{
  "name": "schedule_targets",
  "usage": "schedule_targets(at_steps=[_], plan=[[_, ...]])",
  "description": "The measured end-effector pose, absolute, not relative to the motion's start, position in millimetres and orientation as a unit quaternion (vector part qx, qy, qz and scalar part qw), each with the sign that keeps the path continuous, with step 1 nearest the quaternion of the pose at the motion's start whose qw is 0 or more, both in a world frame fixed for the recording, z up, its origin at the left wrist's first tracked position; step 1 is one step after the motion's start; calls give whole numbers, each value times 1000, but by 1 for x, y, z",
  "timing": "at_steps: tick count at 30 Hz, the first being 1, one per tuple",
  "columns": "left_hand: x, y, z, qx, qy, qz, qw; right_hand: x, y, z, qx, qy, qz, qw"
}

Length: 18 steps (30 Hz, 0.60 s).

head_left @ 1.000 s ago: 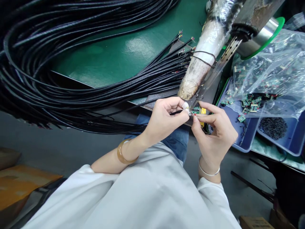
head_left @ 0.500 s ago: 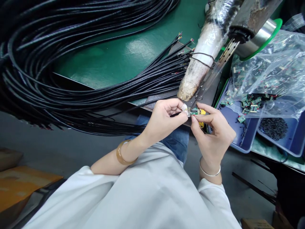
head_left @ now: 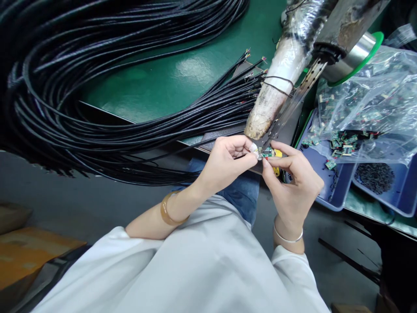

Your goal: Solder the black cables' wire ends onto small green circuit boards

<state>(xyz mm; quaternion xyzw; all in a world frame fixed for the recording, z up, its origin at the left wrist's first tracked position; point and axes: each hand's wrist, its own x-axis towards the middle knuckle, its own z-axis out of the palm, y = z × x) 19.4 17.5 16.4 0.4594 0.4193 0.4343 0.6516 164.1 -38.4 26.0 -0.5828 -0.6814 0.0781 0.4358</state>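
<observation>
Between my fingertips is a small green circuit board [head_left: 267,152] with pins along its edge. My right hand [head_left: 291,176] pinches it from the right, thumb below and fingers above. From the left, my left hand [head_left: 228,158] is closed at the board's left end on the end of a black cable; its thin wires are mostly hidden by the fingers. White wrapping covers a left fingertip. Just above the board hangs the tip of a soldering iron [head_left: 299,93], its perforated barrel sloping up to the right. A yellow piece [head_left: 277,153] shows behind the board.
A thick bundle of black cables [head_left: 146,126] fills the left. A wrapped hose [head_left: 269,104] ends close above my hands. A solder spool [head_left: 358,58], a plastic bag [head_left: 384,95] of circuit boards and blue trays [head_left: 339,201] with boards and small black parts stand at right.
The iron's tip now appears nearer the board's pins. Both hands keep their grip, and the whole view has shifted slightly.
</observation>
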Motion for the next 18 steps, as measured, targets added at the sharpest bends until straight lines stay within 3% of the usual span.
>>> schedule_targets(at_steps=[18], plan=[[17, 18, 17, 494, 426, 417, 633, 164, -39, 26, -571, -698, 61, 427]])
